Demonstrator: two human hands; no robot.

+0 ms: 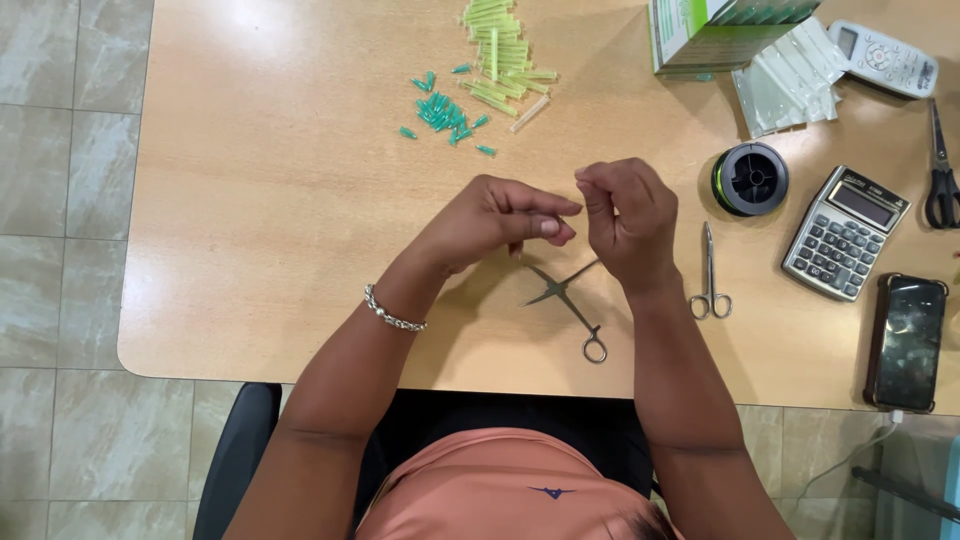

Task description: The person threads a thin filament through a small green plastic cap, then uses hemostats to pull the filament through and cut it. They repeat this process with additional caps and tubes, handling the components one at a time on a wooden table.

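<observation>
The left hand (505,220) and right hand (625,215) hover pinched shut, almost touching; what they grip is too small to tell. Open forceps (568,300) lie at 6 o'clock, small scissors (710,275) at 3.

I see bare table (260,250) along the left edge and near edge. Forceps (570,300) and scissors (710,275) lie under my hands; spool (750,178), calculator (845,232), and phone (905,342) crowd the right edge; caps (445,110) and tubes (505,60) block the far edge.
</observation>
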